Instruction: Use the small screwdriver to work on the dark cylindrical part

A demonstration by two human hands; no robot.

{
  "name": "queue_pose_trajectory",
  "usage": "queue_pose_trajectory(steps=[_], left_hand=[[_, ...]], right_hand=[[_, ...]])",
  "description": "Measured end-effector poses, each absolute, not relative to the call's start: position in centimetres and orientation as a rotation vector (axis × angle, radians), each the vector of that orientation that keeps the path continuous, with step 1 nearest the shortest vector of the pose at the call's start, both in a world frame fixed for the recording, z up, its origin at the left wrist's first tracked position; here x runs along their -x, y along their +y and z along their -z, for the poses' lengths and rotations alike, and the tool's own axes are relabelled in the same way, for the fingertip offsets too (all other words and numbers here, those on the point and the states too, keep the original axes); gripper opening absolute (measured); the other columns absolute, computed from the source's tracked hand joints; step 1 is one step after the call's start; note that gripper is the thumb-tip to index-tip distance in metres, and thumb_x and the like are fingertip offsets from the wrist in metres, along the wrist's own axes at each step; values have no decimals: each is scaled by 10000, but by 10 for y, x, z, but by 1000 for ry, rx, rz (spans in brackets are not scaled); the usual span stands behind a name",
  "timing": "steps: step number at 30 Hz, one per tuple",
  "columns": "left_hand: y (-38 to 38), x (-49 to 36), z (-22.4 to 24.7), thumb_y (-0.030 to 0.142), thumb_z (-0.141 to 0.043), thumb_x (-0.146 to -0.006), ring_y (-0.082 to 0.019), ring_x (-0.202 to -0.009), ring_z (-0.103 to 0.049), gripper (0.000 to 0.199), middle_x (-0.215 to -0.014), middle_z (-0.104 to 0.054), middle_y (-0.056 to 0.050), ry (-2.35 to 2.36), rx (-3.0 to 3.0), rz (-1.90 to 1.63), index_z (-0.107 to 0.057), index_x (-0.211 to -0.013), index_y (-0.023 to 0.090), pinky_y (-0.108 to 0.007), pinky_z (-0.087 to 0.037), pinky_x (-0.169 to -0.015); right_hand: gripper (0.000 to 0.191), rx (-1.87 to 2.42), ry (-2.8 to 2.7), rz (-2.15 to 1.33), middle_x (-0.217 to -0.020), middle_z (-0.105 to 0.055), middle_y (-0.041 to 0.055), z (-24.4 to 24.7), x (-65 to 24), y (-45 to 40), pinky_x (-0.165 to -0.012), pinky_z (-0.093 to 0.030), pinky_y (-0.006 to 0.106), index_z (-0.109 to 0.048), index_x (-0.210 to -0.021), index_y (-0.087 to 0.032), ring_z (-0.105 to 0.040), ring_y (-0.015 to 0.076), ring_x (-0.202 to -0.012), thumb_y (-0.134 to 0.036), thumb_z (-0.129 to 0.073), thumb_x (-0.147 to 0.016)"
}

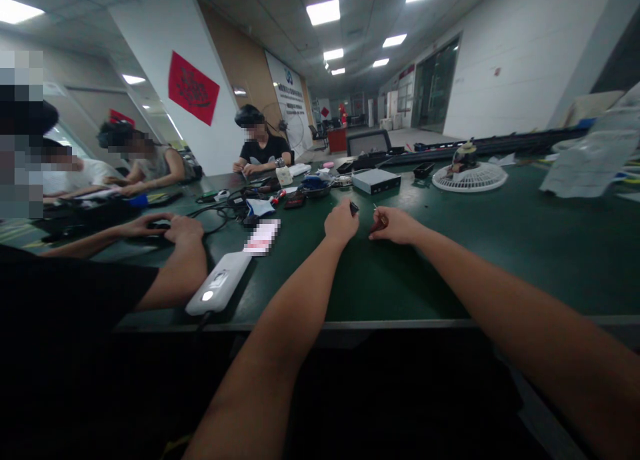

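Right now, through the head camera, I have the grip of my left hand (343,223) closed around a small black piece (354,208), one end of it poking out past the fingers. My right hand (397,226) is pinched down on a slim reddish-brown item (379,227) with a thin pale tip showing above; I can't tell exactly what either one is. The two hands face each other just above the green tabletop (400,287), near but apart.

Beyond them sits a grey box (376,182), with a small black tray (424,171) to its right and a white fan guard (470,178) further right. To the left lie tangled cables (220,213), a lit phone (261,237) and a white device (219,283); a co-worker's hands (184,229) are busy beside those.

My worry is the pinch: the pieces look small, so a loose or off-centre hold could let one twist free and roll away among the clutter. If the thin tip meets the black piece at a slant, it could skid towards my left fingers. A wide swing of my left elbow could nudge the white device.
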State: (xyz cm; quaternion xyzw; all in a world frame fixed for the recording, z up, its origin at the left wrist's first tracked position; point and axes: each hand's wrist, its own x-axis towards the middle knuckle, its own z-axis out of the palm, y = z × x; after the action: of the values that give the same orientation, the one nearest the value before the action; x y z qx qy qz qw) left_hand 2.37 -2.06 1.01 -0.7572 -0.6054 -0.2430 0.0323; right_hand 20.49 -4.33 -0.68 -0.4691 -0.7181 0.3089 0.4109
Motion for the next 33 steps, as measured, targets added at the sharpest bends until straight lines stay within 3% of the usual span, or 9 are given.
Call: queue_pose_trajectory(steps=[5,13,25,33], left_hand=[[-22,-25,-9,461,-565,-933,-263,-1026,-677,379,-1133,-706,-106,-1840,2364,725,-565,-1264,275,-357,-521,-849],[-19,-25,-6,434,-636,-885,-279,-1019,-675,374,-1103,-714,-108,-1686,2504,698,-607,-1216,263,-358,-518,-842],[-27,-29,-11,384,-676,-852,-262,-992,-686,349,-1045,-742,-77,-1411,2720,639,-645,-1175,257,-339,-515,-852],[-24,-30,-8,347,-697,-833,-264,-956,-690,337,-1007,-745,-83,-1260,2759,718,-654,-1149,237,-352,-520,-833]], right_hand=[[394,1182,-1850,-838,-689,-707,-7,11,-206,-41,-620,-516,301,-495,-717,-230,-676,190,-674,-38,-799,-555],[362,1148,-1680,-604,-796,-714,-2,4,-207,-42,-690,-505,296,-459,-819,-242,-678,179,-749,-15,-638,-602],[417,1050,-1521,-657,-797,-710,-5,4,-210,-34,-776,-554,350,-397,-815,-256,-711,203,-821,-112,-745,-633],[396,1118,-1542,-501,-781,-711,-18,7,-213,-31,-709,-547,348,-420,-811,-256,-701,203,-755,-120,-740,-620]])
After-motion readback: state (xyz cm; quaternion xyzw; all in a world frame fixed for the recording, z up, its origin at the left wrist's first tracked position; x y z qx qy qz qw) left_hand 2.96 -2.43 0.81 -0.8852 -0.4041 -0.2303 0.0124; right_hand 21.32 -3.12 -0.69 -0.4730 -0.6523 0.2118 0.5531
